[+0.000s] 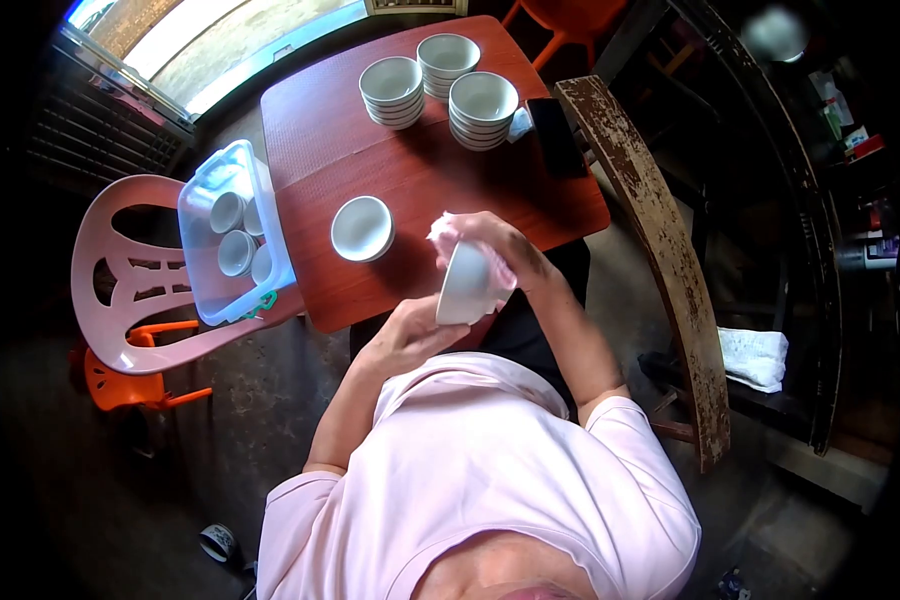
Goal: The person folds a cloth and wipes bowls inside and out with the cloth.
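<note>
The bowl [463,287] is tilted on its side between the two hands, its lower end grasped by the left hand [410,335], while the right hand [492,235] clasps a cloth [442,229] against its upper end.

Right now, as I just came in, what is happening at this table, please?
The left hand holds a white bowl tilted on its side, while the right hand holds a cloth against it. Three stacks of bowls stand on the red table, with a separate bowl nearer the hands. Beside the table, a clear plastic tub holds more small white vessels.
</note>
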